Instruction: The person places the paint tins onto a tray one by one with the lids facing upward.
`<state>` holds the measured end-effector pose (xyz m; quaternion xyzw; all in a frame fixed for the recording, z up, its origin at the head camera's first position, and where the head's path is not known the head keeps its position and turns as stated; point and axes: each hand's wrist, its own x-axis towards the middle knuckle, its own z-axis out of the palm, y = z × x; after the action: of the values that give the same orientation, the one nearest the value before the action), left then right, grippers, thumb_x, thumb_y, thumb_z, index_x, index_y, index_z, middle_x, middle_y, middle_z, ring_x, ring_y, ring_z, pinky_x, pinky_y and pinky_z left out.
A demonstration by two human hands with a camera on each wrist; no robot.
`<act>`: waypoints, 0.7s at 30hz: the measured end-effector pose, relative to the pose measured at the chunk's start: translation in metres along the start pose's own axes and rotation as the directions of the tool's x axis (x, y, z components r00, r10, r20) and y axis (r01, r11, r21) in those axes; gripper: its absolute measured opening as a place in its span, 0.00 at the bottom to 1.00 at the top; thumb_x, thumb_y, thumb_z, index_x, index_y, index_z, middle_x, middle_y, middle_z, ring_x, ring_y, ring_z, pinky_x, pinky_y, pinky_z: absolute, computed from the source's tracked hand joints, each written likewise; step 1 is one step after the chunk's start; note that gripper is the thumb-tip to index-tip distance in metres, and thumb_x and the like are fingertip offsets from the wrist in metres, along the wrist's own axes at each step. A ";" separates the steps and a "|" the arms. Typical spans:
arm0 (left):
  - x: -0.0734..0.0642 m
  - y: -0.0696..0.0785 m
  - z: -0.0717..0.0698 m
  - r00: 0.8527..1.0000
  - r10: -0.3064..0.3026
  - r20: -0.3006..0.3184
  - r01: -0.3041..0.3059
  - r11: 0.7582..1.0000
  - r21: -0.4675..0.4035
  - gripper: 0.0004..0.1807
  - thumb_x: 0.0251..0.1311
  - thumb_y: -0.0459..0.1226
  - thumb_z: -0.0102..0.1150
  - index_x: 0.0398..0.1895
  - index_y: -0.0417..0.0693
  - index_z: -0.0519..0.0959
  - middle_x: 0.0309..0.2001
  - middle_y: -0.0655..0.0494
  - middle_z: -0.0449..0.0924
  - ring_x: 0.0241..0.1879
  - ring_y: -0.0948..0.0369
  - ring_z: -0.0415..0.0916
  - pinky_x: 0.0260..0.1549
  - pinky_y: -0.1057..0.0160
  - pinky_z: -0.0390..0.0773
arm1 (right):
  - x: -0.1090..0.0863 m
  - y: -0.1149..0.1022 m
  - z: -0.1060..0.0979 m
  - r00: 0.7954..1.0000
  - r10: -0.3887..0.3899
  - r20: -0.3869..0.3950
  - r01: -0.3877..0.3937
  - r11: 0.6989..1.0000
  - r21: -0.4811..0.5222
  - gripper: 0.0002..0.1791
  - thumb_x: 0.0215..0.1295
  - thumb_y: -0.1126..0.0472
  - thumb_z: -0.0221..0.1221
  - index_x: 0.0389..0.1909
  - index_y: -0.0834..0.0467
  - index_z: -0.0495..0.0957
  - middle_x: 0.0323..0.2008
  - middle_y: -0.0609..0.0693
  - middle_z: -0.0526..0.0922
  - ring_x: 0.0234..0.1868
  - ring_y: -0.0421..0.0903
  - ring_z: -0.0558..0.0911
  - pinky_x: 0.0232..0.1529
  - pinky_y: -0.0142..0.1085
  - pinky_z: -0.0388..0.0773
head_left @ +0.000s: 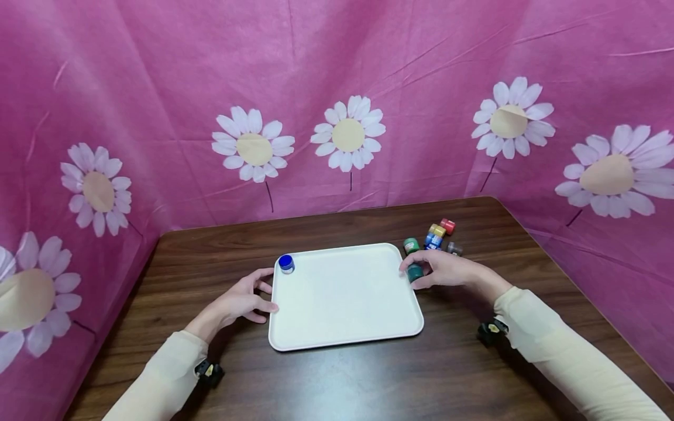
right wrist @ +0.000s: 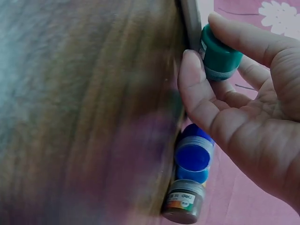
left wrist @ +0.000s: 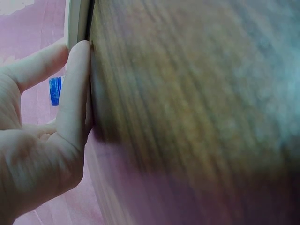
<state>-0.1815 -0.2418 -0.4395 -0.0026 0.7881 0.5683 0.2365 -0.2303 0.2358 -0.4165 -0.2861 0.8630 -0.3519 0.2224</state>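
A white tray (head_left: 342, 298) lies on the wooden table, with a blue paint jar (head_left: 286, 264) standing in its far left corner. My left hand (head_left: 239, 301) rests at the tray's left side, thumb and fingertips against the rim and fingers spread. At the opposite rim, my right hand (head_left: 447, 268) holds a dark green paint jar (right wrist: 221, 55) between thumb and curled fingers. That jar is just outside the tray's right edge, partly covered by the fingers. In the right wrist view, one fingertip is right beside the tray rim.
Behind my right hand lie several more paint jars: a green jar (head_left: 411, 245), blue ones (head_left: 433, 241), a yellow one (head_left: 437, 230), a red one (head_left: 448, 225) and a dark one (head_left: 454, 249). A pink flowered cloth (head_left: 411, 70) hangs around the table.
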 end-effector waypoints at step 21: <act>0.000 0.001 -0.001 1.000 -0.005 -0.001 0.005 1.000 -0.002 0.52 0.49 0.25 0.74 0.77 0.44 0.56 0.53 0.37 0.67 0.37 0.52 0.80 0.32 0.49 0.87 | 0.028 -0.038 -0.015 0.999 -0.043 0.008 0.042 0.990 0.131 0.28 0.64 0.62 0.69 0.64 0.63 0.74 0.54 0.61 0.81 0.47 0.50 0.81 0.48 0.37 0.81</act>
<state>-0.1819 -0.2420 -0.4384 -0.0049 0.7877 0.5685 0.2375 -0.2470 0.2020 -0.3842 -0.2909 0.8306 -0.4110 0.2377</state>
